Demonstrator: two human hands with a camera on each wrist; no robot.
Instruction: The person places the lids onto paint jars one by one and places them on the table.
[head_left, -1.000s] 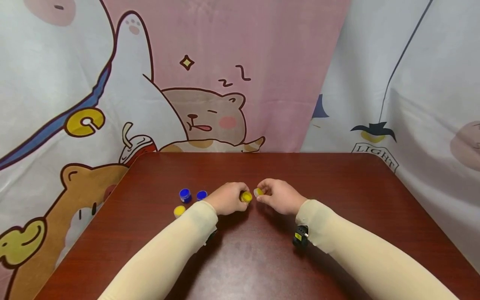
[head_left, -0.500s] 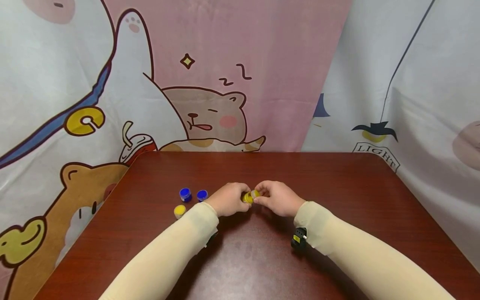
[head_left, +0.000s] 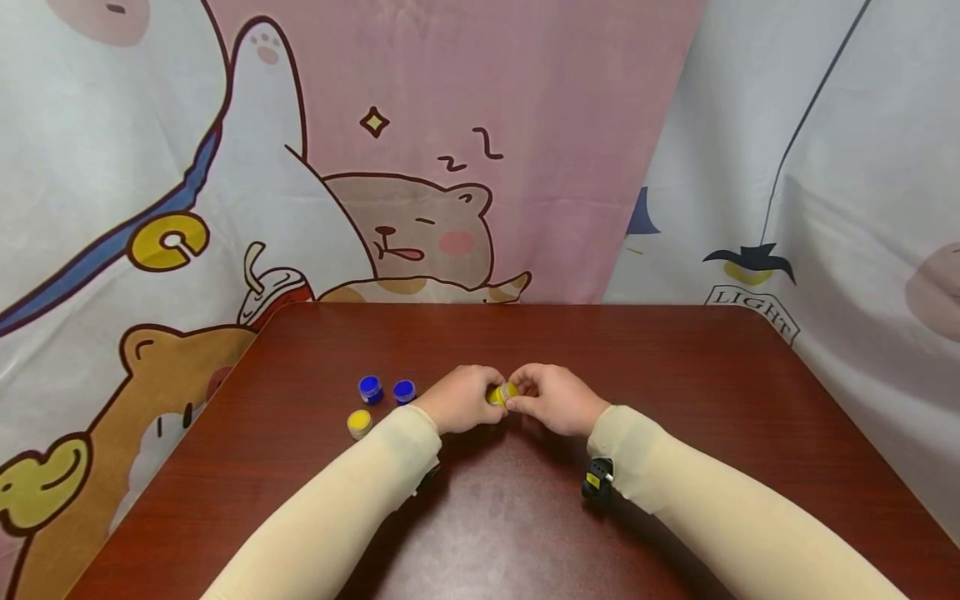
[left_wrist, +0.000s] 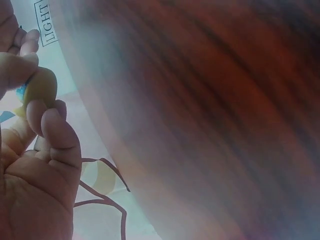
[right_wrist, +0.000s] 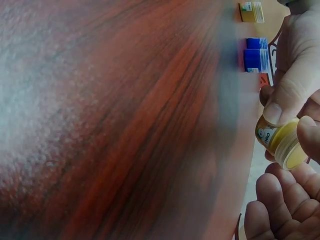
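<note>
Above the middle of the table, my left hand grips a small yellow paint jar, its thumb across the labelled side. The clear lid now sits on the jar's mouth, and my right hand pinches it from the right with thumb and fingertips. The jar leans over, lid end toward the right hand. In the left wrist view the rounded base of the jar shows between the left fingers; the lid is hidden there.
Left of my left hand stand two blue paint jars and another yellow paint jar, all lidded. They rest on a dark red-brown wooden table. A printed cloth hangs behind the table.
The right hand has brought the lid leftward from apart to onto the mouth of the yellow jar. The left hand keeps its grip, and the jar has tipped toward the lid.
</note>
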